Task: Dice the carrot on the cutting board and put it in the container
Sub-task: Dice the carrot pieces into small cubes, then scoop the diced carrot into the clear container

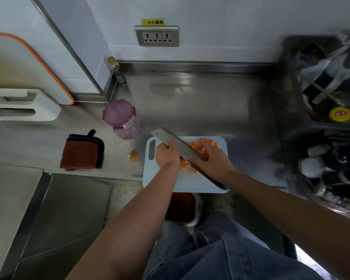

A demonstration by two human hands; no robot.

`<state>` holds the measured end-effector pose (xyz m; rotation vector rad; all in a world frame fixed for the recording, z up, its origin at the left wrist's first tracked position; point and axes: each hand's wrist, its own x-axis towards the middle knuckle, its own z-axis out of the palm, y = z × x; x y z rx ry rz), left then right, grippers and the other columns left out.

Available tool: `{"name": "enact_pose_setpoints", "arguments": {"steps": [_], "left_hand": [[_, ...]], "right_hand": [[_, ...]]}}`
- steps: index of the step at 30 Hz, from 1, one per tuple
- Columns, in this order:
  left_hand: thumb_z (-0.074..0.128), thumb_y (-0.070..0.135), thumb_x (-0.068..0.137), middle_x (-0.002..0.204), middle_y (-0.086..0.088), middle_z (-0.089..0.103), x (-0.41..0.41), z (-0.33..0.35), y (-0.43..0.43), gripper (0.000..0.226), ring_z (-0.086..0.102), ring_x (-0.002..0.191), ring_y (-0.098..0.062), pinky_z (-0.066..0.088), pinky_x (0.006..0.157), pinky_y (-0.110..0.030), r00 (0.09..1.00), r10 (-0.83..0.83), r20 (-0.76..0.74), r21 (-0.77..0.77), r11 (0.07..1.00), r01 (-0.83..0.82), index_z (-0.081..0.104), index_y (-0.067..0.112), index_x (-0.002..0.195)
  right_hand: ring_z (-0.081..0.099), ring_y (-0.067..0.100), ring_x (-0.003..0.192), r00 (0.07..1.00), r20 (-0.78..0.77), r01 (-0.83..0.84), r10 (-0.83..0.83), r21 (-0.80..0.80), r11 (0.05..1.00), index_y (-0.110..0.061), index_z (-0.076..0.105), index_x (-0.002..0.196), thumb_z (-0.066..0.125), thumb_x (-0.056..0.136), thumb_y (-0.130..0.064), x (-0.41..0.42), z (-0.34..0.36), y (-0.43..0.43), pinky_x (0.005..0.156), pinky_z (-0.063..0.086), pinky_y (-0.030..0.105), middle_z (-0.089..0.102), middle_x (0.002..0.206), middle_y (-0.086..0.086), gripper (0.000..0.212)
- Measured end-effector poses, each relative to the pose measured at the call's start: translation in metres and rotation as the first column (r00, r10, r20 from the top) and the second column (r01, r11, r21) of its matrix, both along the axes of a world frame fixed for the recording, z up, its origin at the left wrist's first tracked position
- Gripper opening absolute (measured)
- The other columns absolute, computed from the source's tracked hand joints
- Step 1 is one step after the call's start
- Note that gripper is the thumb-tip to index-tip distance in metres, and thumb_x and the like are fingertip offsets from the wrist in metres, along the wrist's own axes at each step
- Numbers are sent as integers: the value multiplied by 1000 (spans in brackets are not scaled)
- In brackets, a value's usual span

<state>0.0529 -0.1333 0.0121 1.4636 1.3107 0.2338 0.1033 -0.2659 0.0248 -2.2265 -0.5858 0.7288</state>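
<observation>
Looking down on two bare hands over a board. Left hand curled over the spine of a cleaver near its far tip, gripping it. Right hand arched over the blade's nearer half, fingers bent down into the dice. Impossible to tell whether gripping the knife or only cupping the pile. Blade slanting from beyond the left hand down to below the right wrist, dark handle poking out there. Orange dice heaped beyond the blade at the right fingertips, a few more between the hands. Container, purple lid on, beyond and left of the left hand, off the board, nearer that hand. Probably gathering comes next, then unlidding.
</observation>
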Motion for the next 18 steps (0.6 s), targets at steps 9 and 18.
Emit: {"name": "enact_pose_setpoints", "arguments": {"steps": [9, 18], "left_hand": [[35, 31, 102, 97, -20, 64, 29, 1, -27, 42, 59, 95, -35, 44, 83, -41, 889, -453, -65, 169, 873, 457, 64, 2, 97], [35, 38, 103, 160, -16, 18, -12, -45, -10, 55, 14, 148, -33, 16, 120, -46, 631, -551, -546, 159, 671, 724, 28, 15, 152]], "right_hand": [[66, 30, 96, 956, 279, 119, -87, -101, 988, -33, 43, 141, 54, 97, -32, 29, -10, -63, 80, 55, 38, 69, 114, 8, 45], [58, 38, 107, 951, 244, 265, -193, -314, 912, -18, 29, 149, 45, 98, -8, 48, -44, -100, 89, 48, 45, 58, 123, 21, 55]]}}
